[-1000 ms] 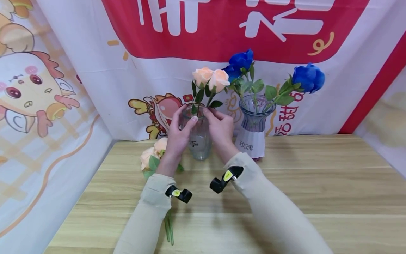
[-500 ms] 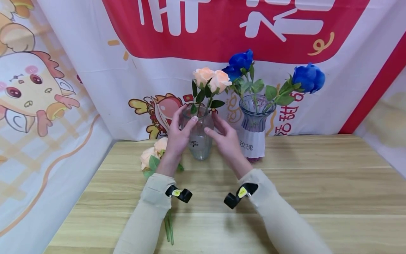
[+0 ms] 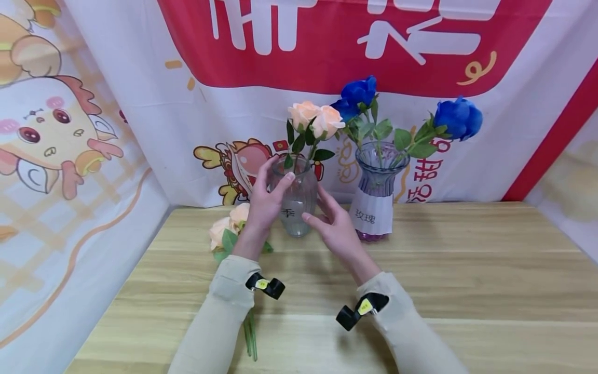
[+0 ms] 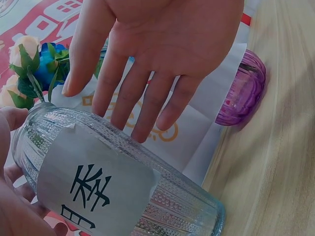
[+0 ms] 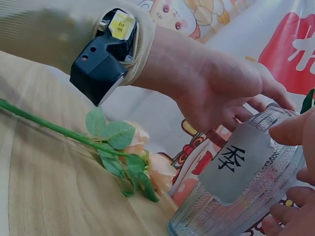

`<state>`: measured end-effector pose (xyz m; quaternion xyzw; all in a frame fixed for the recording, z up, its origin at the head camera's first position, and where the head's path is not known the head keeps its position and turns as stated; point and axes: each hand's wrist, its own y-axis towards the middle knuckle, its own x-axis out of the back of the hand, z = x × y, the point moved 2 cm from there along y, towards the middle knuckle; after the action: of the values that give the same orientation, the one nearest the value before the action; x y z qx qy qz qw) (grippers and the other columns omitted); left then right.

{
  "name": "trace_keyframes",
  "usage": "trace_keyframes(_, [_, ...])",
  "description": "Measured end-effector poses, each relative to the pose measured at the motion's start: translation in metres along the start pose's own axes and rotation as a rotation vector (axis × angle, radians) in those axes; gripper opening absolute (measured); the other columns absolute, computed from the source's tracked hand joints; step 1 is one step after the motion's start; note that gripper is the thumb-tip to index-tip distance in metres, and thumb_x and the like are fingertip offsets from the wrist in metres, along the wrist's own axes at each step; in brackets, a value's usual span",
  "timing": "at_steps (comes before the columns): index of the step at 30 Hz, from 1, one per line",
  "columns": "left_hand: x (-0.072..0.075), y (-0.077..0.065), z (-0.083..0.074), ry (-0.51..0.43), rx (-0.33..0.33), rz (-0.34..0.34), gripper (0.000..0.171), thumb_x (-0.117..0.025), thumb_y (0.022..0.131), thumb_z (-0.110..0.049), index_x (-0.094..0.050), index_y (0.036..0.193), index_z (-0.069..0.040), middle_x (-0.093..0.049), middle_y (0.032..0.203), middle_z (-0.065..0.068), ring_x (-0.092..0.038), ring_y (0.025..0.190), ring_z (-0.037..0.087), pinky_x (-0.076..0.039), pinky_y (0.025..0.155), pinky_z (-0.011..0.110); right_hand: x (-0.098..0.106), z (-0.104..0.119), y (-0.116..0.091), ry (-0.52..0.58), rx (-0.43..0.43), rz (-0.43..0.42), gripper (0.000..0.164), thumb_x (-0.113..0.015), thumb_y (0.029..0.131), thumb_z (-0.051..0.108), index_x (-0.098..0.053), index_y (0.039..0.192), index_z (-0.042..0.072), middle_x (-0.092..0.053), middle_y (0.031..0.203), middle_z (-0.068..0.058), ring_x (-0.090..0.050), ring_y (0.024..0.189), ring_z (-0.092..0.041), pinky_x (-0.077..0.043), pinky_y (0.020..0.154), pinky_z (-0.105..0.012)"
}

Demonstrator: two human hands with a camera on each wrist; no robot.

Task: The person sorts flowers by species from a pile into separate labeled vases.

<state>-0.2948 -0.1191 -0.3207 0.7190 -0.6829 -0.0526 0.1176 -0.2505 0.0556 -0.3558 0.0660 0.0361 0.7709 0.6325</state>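
Observation:
A clear ribbed glass vase (image 3: 301, 195) stands on the table, two peach roses (image 3: 327, 122) upright in it. On its front is a paper label (image 4: 98, 182) with black characters. My left hand (image 3: 266, 200) grips the vase just under the rim, thumb in front and fingers round its left side. Beside the vase's right side is my right hand (image 3: 340, 231), its fingers extended along the glass and thumb apart. In the left wrist view those fingers (image 4: 130, 96) look straight, their tips overlapping the vase's edge.
Close on the right stands a blue-and-purple glass vase (image 3: 376, 179) with blue roses (image 3: 458, 118) and a white paper label (image 3: 371, 213). More peach roses (image 3: 221, 231) lie on the table (image 3: 467, 280), partly under the left forearm. A printed cloth (image 3: 252, 104) hangs behind.
My right hand has come away from the vase's rim, opened, and slid down to the right along its side. The left hand keeps its grip. The head view has shifted slightly.

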Motion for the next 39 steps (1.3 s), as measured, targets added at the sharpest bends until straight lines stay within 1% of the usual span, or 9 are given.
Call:
trace_keyframes(8, [0.001, 0.001, -0.002, 0.021, -0.004, 0.006, 0.066, -0.071, 0.101, -0.042, -0.042, 0.160, -0.032, -0.046, 0.164, -0.001, -0.039, 0.155, 0.022, -0.028, 0.132, 0.053, 0.005, 0.004, -0.003, -0.007, -0.045, 0.043, 0.081, -0.069, 0.103, 0.025, -0.024, 0.170, 0.028, -0.022, 0.178, 0.007, -0.027, 0.164, -0.024, -0.029, 0.133, -0.047])
trace_keyframes(14, [0.000, 0.000, -0.004, 0.044, 0.003, 0.014, 0.068, -0.071, 0.101, -0.044, -0.041, 0.161, -0.034, -0.043, 0.168, 0.003, -0.037, 0.157, 0.025, -0.026, 0.132, 0.056, 0.009, 0.007, -0.004, -0.001, -0.059, 0.056, 0.079, -0.070, 0.103, 0.026, -0.026, 0.169, 0.028, -0.023, 0.178, 0.005, -0.028, 0.164, -0.028, -0.030, 0.131, -0.050])
trace_keyframes(19, [0.002, -0.001, -0.005, 0.062, 0.030, 0.017, 0.071, -0.072, 0.100, -0.045, -0.039, 0.162, -0.035, -0.041, 0.170, -0.002, -0.033, 0.160, 0.024, -0.022, 0.133, 0.059, 0.011, 0.008, -0.004, 0.010, -0.065, 0.058, 0.079, -0.070, 0.103, 0.027, -0.026, 0.169, 0.029, -0.025, 0.177, 0.004, -0.030, 0.163, -0.029, -0.032, 0.130, -0.050])
trace_keyframes(23, [0.008, -0.007, -0.013, 0.054, 0.033, -0.037, 0.069, -0.072, 0.100, -0.049, -0.044, 0.160, -0.032, -0.047, 0.166, -0.002, -0.037, 0.158, 0.022, -0.026, 0.132, 0.056, 0.013, 0.008, -0.004, 0.006, -0.067, 0.053, 0.078, -0.069, 0.103, 0.027, -0.027, 0.169, 0.028, -0.025, 0.177, 0.005, -0.030, 0.163, -0.029, -0.033, 0.130, -0.050])
trace_keyframes(26, [0.020, -0.016, -0.018, 0.011, 0.080, -0.159, 0.058, -0.071, 0.101, -0.046, -0.054, 0.153, -0.025, -0.059, 0.154, 0.000, -0.052, 0.143, 0.018, -0.040, 0.124, 0.045, 0.013, 0.009, -0.003, 0.002, -0.070, 0.053, 0.078, -0.069, 0.103, 0.027, -0.027, 0.169, 0.028, -0.025, 0.177, 0.004, -0.030, 0.163, -0.029, -0.032, 0.131, -0.050])
trace_keyframes(29, [0.037, -0.028, -0.016, -0.069, 0.180, -0.288, 0.050, -0.072, 0.101, -0.042, -0.063, 0.144, -0.018, -0.068, 0.139, 0.001, -0.066, 0.120, 0.012, -0.050, 0.109, 0.032, 0.012, 0.009, -0.002, 0.007, -0.073, 0.052, 0.078, -0.069, 0.104, 0.027, -0.027, 0.169, 0.027, -0.025, 0.177, 0.004, -0.029, 0.163, -0.028, -0.031, 0.131, -0.049])
trace_keyframes(31, [0.049, -0.038, -0.011, -0.109, 0.250, -0.351, 0.045, -0.072, 0.102, -0.038, -0.065, 0.140, -0.017, -0.071, 0.132, 0.001, -0.069, 0.108, 0.009, -0.053, 0.099, 0.028, 0.012, 0.009, -0.002, 0.006, -0.072, 0.052, 0.077, -0.069, 0.104, 0.026, -0.027, 0.169, 0.027, -0.025, 0.177, 0.004, -0.027, 0.164, -0.027, -0.031, 0.131, -0.049])
trace_keyframes(36, [0.078, -0.071, 0.006, -0.118, 0.352, -0.418, 0.042, -0.073, 0.102, -0.028, -0.063, 0.140, -0.015, -0.069, 0.124, -0.005, -0.069, 0.109, 0.010, -0.058, 0.094, 0.024, 0.011, 0.009, -0.003, -0.002, -0.080, 0.053, 0.077, -0.069, 0.104, 0.027, -0.028, 0.169, 0.027, -0.025, 0.177, 0.004, -0.027, 0.164, -0.027, -0.030, 0.132, -0.049])
trace_keyframes(39, [0.092, -0.091, 0.016, -0.086, 0.390, -0.402, 0.048, -0.071, 0.102, -0.022, -0.057, 0.147, -0.012, -0.066, 0.125, -0.005, -0.066, 0.113, 0.011, -0.058, 0.099, 0.024, 0.011, 0.008, -0.003, -0.005, -0.088, 0.054, 0.077, -0.069, 0.103, 0.028, -0.028, 0.169, 0.028, -0.026, 0.177, 0.004, -0.027, 0.164, -0.026, -0.030, 0.131, -0.049])
